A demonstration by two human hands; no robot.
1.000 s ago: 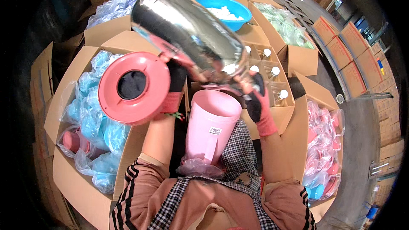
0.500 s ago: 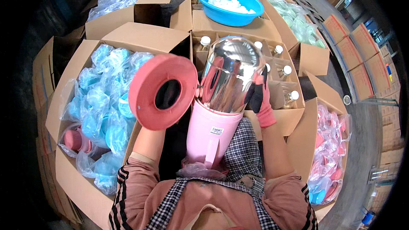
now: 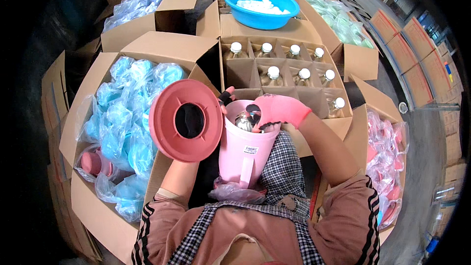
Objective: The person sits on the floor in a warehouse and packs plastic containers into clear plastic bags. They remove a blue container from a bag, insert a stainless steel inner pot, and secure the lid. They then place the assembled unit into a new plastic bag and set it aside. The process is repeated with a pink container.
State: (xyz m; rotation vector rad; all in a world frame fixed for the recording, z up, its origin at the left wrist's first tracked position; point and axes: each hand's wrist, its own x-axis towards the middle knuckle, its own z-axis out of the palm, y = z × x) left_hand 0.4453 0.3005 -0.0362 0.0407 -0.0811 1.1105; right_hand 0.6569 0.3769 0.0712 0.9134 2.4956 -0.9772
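A pale pink jug body [image 3: 243, 152] with a handle stands upright against my lap, its mouth facing up. Inside it sits the silvered glass flask liner [image 3: 243, 121], only its shiny top showing. My right hand [image 3: 282, 110], in a pink glove with dark fingertips, reaches over the jug's rim with its fingers closed around the liner's top. My left hand [image 3: 226, 99] is mostly hidden behind a darker pink round collar [image 3: 210, 132] with a hole in its middle; it holds this collar beside the jug, its fingertips at the rim. Crumpled clear plastic [image 3: 238, 192] gathers around the jug's base.
A divided carton [image 3: 240, 81] of silvery liners with white caps stands ahead. To the left, an open carton [image 3: 100, 201] holds bagged blue parts; on the right, another holds bagged pink parts [image 3: 387, 162]. A blue basin [image 3: 262, 19] with white pieces sits beyond.
The mirrored liner, earlier standing high out of the jug, has gone down inside it. My right hand has moved from the liner's side to over the mouth. The collar stays in my left hand.
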